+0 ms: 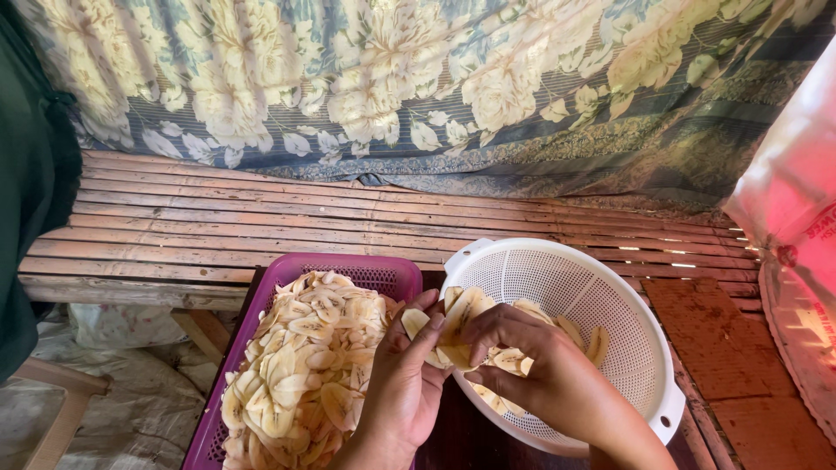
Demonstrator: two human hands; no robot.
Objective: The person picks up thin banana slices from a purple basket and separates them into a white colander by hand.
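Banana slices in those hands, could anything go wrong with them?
Maybe. Both the left hand and right hand pinch a small stack of banana slices over the gap between the purple basket and the white strainer, so one might slip down between them. The basket's pile is heaped near its rim, so slices could slide off.

Purple tray [261,300], white colander [627,331], pale-yellow slices [305,365] (floral cloth [418,78] behind)

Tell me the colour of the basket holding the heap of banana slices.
The basket is purple, seen best in the head view, its only view.
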